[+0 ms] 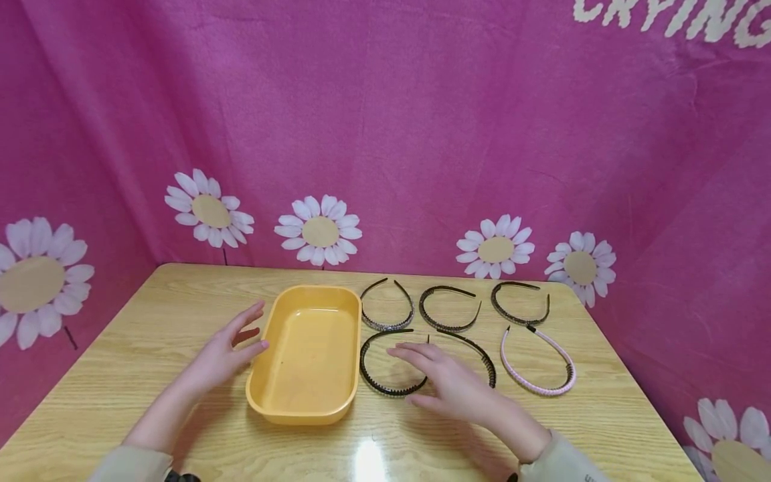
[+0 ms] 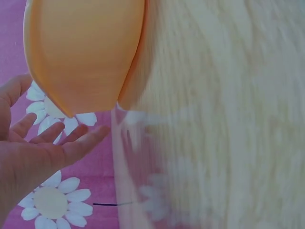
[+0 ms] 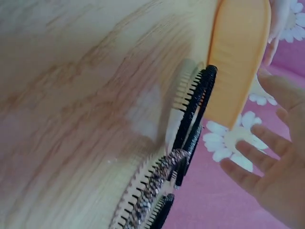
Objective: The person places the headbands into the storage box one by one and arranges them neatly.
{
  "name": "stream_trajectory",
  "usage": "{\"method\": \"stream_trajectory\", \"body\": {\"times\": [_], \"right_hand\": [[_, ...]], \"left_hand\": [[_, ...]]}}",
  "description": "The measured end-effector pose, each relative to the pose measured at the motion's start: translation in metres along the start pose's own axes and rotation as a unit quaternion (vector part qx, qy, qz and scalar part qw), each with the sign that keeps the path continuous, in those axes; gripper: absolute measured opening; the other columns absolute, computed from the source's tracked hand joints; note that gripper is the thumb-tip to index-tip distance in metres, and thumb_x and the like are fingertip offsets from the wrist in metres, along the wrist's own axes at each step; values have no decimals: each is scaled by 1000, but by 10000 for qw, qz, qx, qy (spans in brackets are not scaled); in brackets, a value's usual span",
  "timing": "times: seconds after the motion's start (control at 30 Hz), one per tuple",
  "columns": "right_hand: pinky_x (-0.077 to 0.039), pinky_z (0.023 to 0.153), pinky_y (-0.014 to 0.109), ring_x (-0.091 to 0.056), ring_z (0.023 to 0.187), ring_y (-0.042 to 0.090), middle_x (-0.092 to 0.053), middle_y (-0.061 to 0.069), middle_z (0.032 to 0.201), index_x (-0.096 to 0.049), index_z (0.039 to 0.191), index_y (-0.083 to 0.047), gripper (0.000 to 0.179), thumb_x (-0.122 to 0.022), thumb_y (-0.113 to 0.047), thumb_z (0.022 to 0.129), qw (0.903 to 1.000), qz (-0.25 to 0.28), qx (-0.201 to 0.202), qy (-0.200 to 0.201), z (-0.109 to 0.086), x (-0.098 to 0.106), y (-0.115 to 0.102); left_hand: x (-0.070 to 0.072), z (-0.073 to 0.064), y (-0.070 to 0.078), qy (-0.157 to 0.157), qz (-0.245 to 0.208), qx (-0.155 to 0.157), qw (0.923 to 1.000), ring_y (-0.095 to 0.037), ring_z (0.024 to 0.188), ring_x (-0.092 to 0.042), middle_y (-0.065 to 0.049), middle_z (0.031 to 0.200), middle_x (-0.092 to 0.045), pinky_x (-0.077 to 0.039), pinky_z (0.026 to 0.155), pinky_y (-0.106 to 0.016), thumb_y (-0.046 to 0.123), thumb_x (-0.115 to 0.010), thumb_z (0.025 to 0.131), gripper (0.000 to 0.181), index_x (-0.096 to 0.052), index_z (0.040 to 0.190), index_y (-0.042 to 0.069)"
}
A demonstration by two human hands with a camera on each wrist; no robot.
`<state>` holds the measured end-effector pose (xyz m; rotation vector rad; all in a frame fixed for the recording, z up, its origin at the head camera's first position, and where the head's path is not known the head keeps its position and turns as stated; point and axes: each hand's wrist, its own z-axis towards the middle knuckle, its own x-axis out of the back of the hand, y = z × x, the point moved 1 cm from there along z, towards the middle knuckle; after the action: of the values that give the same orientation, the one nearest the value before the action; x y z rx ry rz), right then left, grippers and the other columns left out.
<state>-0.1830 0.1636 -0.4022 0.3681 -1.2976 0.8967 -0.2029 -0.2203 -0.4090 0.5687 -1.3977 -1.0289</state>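
Right of lower centre, curved black toothed plastic headbands (image 1: 385,391) lie near the empty right hand (image 1: 450,383), whose low sweep could tangle them, the empty left hand (image 1: 221,358) beside a rectangular yellow plastic tray (image 1: 313,368).

Beige sleeves (image 1: 557,462), black wristbands (image 1: 181,477) (seemingly)

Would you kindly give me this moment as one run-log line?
left hand: empty, beside yellow tray | right hand: empty, over dark headbands | pink headband: on table, front right
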Motion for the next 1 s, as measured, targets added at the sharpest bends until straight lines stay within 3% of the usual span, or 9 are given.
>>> {"method": "stream_trajectory", "body": {"times": [0.13,0.3,0.5,0.77,1.0], "right_hand": [[-46,100,37,-52,119,17,-51,2,135,-47,137,-19,65,-75,-23,78,9983,338,197,-441,7,-8,1],[-48,97,34,-55,111,16,-57,-1,125,-54,129,-17,55,-75,-18,79,9948,506,206,-858,15,-16,2],[-51,84,28,-59,94,11,-65,-4,99,-59,119,-14,48,-78,-15,75,9911,554,174,-1195,26,-20,2],[-49,73,15,-57,80,7,-63,-3,87,-62,99,-12,32,-78,-6,72,9883,779,346,-1263,33,-26,3],[-46,66,15,-52,75,2,-59,-8,81,-62,94,-16,31,-78,-4,70,9873,657,85,-1441,34,-30,5]], "left_hand": [[-1,1,-2,-196,-442,292,9984,-46,124,-44,-25,149,-28,-53,90,-42,21,-63,91,72,-23,150,10],[-1,3,-7,-403,-1155,694,9901,-44,127,-39,-22,151,-24,-55,85,-38,20,-62,91,73,-21,151,13],[-1,3,-12,-530,-1782,862,9788,-40,126,-41,-23,151,-23,-55,84,-34,11,-59,93,71,-19,151,9],[-1,5,-16,-733,-2112,1062,9689,-23,118,-51,-22,152,-21,-54,88,-36,8,-54,94,66,-20,150,8],[-1,6,-19,-801,-2237,1254,9632,-18,115,-53,-19,153,-20,-53,89,-34,9,-53,95,64,-21,150,8]]}}
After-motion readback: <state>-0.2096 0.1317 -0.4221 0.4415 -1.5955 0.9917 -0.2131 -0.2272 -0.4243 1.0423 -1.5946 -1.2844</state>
